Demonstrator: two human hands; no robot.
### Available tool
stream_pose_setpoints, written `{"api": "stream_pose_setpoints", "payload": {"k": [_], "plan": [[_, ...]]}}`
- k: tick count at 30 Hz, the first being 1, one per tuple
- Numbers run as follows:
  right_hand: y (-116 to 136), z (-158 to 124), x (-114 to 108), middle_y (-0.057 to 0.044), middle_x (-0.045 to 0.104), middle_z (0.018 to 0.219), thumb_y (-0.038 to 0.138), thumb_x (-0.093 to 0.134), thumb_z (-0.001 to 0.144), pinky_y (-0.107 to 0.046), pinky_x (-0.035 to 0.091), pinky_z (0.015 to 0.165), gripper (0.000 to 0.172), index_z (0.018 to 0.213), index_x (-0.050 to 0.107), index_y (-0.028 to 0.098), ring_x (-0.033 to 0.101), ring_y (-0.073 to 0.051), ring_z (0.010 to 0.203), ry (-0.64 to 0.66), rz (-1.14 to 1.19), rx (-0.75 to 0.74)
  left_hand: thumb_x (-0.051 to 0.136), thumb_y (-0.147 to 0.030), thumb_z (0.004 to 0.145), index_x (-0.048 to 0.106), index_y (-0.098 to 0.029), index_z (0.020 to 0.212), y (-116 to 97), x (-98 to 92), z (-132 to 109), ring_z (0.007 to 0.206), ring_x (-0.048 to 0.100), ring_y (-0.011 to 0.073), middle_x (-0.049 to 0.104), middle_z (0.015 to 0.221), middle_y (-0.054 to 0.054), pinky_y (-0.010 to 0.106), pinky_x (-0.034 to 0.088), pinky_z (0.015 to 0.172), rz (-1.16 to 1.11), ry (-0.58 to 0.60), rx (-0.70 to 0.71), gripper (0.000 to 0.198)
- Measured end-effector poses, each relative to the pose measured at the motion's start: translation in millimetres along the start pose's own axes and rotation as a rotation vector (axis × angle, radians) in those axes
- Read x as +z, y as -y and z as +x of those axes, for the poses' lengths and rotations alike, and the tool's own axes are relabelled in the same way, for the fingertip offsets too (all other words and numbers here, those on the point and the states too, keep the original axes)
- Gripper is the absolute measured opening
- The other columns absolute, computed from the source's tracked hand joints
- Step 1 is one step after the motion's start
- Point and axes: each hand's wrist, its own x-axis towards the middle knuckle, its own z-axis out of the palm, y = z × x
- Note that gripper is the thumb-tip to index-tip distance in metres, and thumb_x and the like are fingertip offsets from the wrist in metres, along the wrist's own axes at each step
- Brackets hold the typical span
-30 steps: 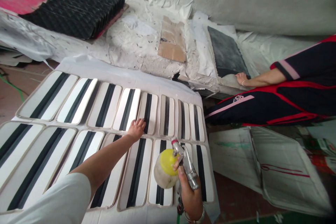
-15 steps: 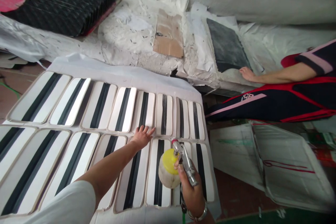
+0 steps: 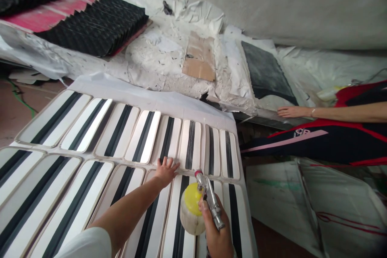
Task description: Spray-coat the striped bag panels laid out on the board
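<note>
Table [image 3: 169, 102]: R grip [image 3: 218, 225] clasps spray gun [image 3: 209, 195], long axis aimed prob. fwd-left; L grip [image 3: 166, 172] spread.

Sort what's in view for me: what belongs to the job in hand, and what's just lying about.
Seemingly part of the job:
spray gun, held in the right hand
striped panels, left hand over them

Apparently just lying about:
cardboard piece
black pleated stack
dark sheet

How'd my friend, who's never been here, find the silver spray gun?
Find the white-covered table bearing rows of white, black-striped panels. Near its right end, the person's right hand grips the silver metal spray gun. Unlike the panels, it carries a rounded, yellow-topped cup.
</note>
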Motion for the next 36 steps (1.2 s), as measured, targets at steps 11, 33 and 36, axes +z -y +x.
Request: {"api": "stream_pose_setpoints", "payload": {"k": [11, 33, 36], "plan": [[27, 31, 7, -0.012, 0.066, 0.111, 0.043, 0.053, 0.088, -0.028, 0.055, 0.088, 0.039, 0.114, 0.058, 0.015, 0.065, -0.021, 0.102, 0.033, 0.028, -0.136, 0.040, -0.038, 0.093, 0.033, -0.034, 0.144, 17, 1.8, -7, 0.129, 0.038, 0.0337, 0.046, 0.140, 0.011, 0.056, 0.029, 0.104, -0.049, -0.160, 0.050, 0.052], [48, 48, 36, -0.005, 0.063, 0.089, 0.042, 0.051, 0.089, -0.025, 0.051, 0.074, 0.028, 0.100, 0.057, 0.017, 0.060, -0.014, 0.079, 0.037, 0.010, -0.172, 0.069, -0.035, 0.074, 0.027, -0.013, 0.146, 81, -38.3, 19, 0.141, 0.023, 0.0280, 0.026, 0.152, 0.016, 0.039, 0.027, 0.112, -0.044, -0.091, -0.210, 0.087], [51, 49, 44, -0.004, 0.063, 0.091, 0.041, 0.050, 0.090, -0.023, 0.051, 0.075, 0.027, 0.102, 0.057, 0.017, 0.060, -0.014, 0.081, 0.049, 0.015, -0.202, 0.070, -0.036, 0.074, 0.026, -0.013, 0.146, 84, -41.3, 19, 0.140, 0.024, 0.0274, 0.028, 0.152, 0.015, 0.038, 0.028, 0.111, -0.078, -0.060, -0.201, 0.087]]}}
